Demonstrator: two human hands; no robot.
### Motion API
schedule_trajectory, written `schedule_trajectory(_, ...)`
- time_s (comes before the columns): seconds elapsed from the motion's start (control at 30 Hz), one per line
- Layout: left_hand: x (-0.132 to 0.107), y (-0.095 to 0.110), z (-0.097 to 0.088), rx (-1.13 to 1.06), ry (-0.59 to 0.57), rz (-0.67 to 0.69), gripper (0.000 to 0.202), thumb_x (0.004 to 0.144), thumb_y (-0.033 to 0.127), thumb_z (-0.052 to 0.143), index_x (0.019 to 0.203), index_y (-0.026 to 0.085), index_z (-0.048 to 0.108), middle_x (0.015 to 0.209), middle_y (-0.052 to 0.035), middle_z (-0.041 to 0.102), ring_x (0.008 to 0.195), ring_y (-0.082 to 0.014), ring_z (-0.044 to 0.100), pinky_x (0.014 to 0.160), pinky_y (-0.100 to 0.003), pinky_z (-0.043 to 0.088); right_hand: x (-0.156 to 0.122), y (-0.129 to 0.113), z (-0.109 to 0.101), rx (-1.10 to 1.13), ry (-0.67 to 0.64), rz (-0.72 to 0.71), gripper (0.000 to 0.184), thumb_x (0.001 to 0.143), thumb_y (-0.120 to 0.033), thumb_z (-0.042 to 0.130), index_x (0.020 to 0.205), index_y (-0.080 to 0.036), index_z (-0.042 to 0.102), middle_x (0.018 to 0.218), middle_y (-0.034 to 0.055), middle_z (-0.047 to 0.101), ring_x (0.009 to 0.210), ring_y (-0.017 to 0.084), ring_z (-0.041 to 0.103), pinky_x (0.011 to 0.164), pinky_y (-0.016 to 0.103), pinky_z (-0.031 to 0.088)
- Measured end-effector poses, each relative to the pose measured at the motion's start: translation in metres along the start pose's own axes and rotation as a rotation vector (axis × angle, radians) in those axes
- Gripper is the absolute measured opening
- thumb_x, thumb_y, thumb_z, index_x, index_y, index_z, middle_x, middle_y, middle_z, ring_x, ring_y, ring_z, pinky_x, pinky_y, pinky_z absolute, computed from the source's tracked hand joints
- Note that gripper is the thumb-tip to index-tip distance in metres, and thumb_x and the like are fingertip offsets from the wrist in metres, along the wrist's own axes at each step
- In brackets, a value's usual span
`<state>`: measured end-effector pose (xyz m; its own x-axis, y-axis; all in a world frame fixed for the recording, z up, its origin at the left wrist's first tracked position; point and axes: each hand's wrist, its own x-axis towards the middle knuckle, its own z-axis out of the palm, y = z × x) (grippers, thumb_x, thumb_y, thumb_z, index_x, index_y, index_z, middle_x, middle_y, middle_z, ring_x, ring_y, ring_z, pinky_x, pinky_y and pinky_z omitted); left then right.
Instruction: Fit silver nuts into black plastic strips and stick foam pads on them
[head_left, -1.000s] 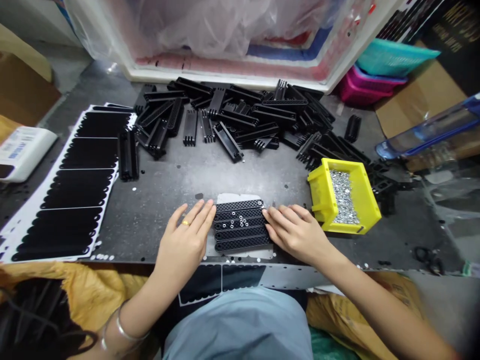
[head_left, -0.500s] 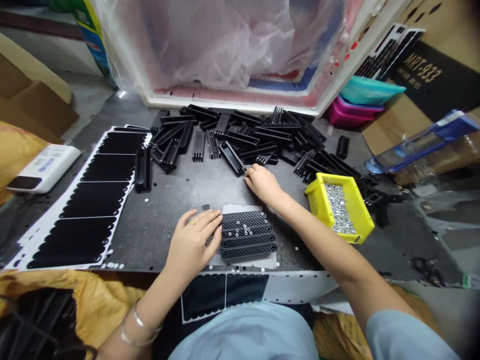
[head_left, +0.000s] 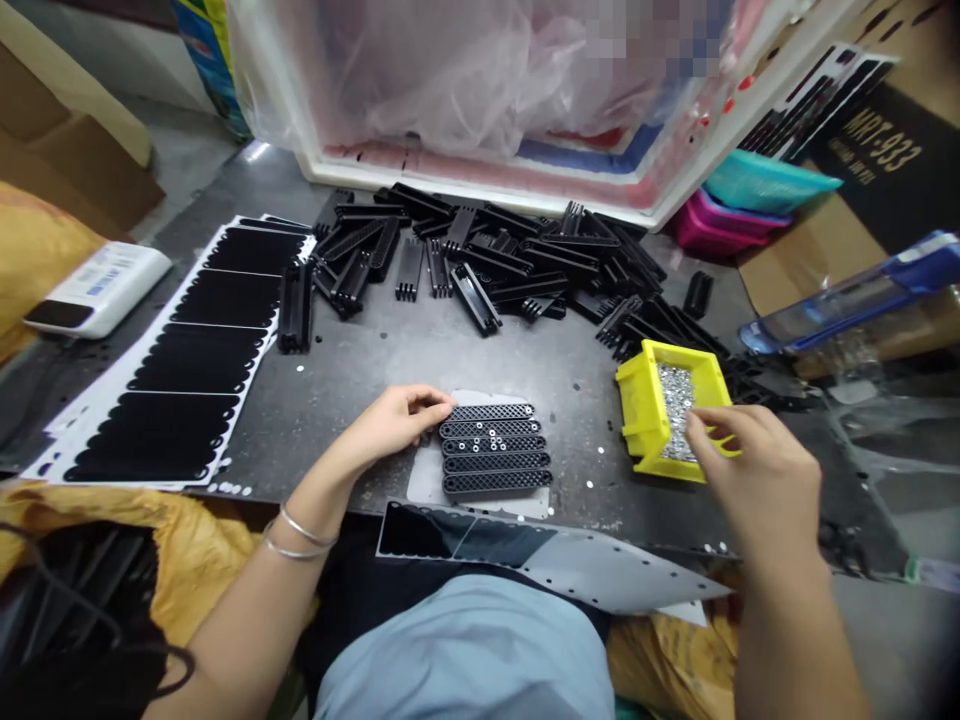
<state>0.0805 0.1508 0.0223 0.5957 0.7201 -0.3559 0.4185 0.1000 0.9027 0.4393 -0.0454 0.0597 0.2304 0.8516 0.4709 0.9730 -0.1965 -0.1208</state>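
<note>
My left hand [head_left: 397, 425] hangs curled at the left end of a row of several black perforated plastic strips [head_left: 487, 450], its fingertips close to the top strips. A few small metal washers [head_left: 491, 438] lie on the middle strips. The strips rest on a pale backing sheet [head_left: 450, 480]. My right hand [head_left: 757, 480] reaches over a yellow plastic bin [head_left: 645, 415], fingertips at the heap of metal washers [head_left: 677, 410] inside. Its fingers hide part of the bin, and I cannot tell whether they pinch anything.
A heap of black strips [head_left: 487, 260] covers the grey work table [head_left: 360, 350] at the back. Sheets of black scalloped pads [head_left: 202, 350] lie to the left. A white plastic-lined box [head_left: 480, 165] stands behind, with teal and pink baskets [head_left: 739, 195] at back right.
My right hand has moved from near the heap of strips to over the yellow bin. My left hand has lifted and curled at the strips' left end. A pad sheet now lies across the table's front edge.
</note>
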Motion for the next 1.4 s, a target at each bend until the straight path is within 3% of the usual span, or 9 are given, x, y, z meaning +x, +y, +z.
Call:
schedule_trajectory(0.13,0.003,0.004,-0.003,-0.027,-0.026,-0.058,0.038,0.083,0.048,0.072,0.102,0.016,0.078,0.085,-0.0059,0.074,0.059,-0.011,0.053,0.053,-0.023,0.043,-0.01,0.014,0.006,-0.054,-0.026,-0.061,0.025,0.101,-0.032,0.057,0.11,-0.018,0.075,0.106,0.013,0.071,0.09,0.028,0.065,0.08,0.043,0.053)
schedule_trajectory(0.23,0.005,0.002,-0.003,-0.012,-0.021,-0.053,0.037,0.081,0.048,0.074,0.099,0.016,0.079,0.082,-0.0056,0.073,0.058,-0.0103,0.053,0.051,-0.022,0.04,-0.011,-0.036,0.014,0.221,0.043,-0.094,0.019,0.1,-0.025,0.062,0.113,-0.02,0.074,0.103,0.0108,0.069,0.096,0.025,0.066,0.087,0.042,0.055)
schedule_trajectory(0.33,0.006,0.001,-0.002,-0.032,-0.007,-0.035,0.037,0.08,0.049,0.074,0.096,0.016,0.078,0.073,-0.0035,0.069,0.054,-0.0098,0.049,0.049,-0.021,0.037,-0.007,-0.103,0.034,0.572,-0.184,-0.245,0.021,0.102,-0.019,0.058,0.118,-0.02,0.071,0.105,0.0099,0.07,0.098,0.022,0.067,0.088,0.036,0.057)
schedule_trajectory(0.43,0.003,0.001,0.003,-0.04,0.028,-0.015,0.036,0.082,0.049,0.071,0.095,0.016,0.076,0.067,-0.0009,0.064,0.051,-0.0096,0.047,0.048,-0.022,0.036,0.003,-0.146,0.059,0.631,-0.262,-0.258,0.025,0.103,-0.02,0.055,0.123,-0.018,0.07,0.106,0.0115,0.07,0.098,0.023,0.065,0.088,0.038,0.057)
schedule_trajectory(0.8,-0.013,-0.009,0.015,-0.004,0.155,0.093,0.039,0.098,0.046,0.053,0.111,0.016,0.074,0.074,-0.0015,0.067,0.063,-0.0151,0.06,0.063,-0.027,0.051,0.024,-0.19,0.081,0.639,-0.298,-0.391,0.019,0.104,-0.018,0.055,0.103,-0.017,0.074,0.097,0.0096,0.073,0.091,0.023,0.062,0.087,0.038,0.055)
schedule_trajectory(1.0,-0.044,-0.01,0.024,0.424,0.435,0.461,0.025,0.105,0.026,0.051,0.118,0.022,0.073,0.12,-0.0071,0.075,0.112,-0.022,0.066,0.101,-0.039,0.049,0.024,-0.182,0.07,0.652,-0.32,-0.379,0.024,0.106,-0.025,0.053,0.113,-0.019,0.075,0.105,0.0115,0.069,0.096,0.024,0.063,0.087,0.04,0.054)
schedule_trajectory(1.1,-0.052,-0.011,0.029,0.727,0.368,0.629,0.028,0.105,0.021,0.054,0.127,0.024,0.07,0.127,-0.006,0.075,0.115,-0.0232,0.064,0.099,-0.041,0.047,0.021,-0.158,0.053,0.726,-0.305,-0.275,0.026,0.105,-0.021,0.052,0.122,-0.023,0.072,0.11,0.0101,0.068,0.102,0.024,0.064,0.092,0.043,0.054)
schedule_trajectory(1.23,-0.052,-0.012,0.027,0.935,0.329,0.736,0.029,0.104,0.02,0.057,0.13,0.024,0.069,0.129,-0.0053,0.075,0.116,-0.0238,0.065,0.097,-0.041,0.045,0.012,-0.124,0.035,0.621,-0.254,-0.146,0.019,0.102,-0.021,0.057,0.109,-0.024,0.075,0.097,0.0078,0.068,0.092,0.023,0.063,0.085,0.043,0.053)
schedule_trajectory(1.4,-0.046,-0.008,0.026,0.98,0.333,0.754,0.032,0.104,0.021,0.057,0.132,0.025,0.069,0.125,-0.0054,0.077,0.114,-0.0238,0.066,0.097,-0.04,0.044,-0.003,-0.129,0.044,0.621,-0.332,-0.18,0.016,0.101,-0.025,0.061,0.112,-0.023,0.073,0.098,0.008,0.07,0.092,0.023,0.062,0.084,0.042,0.054)
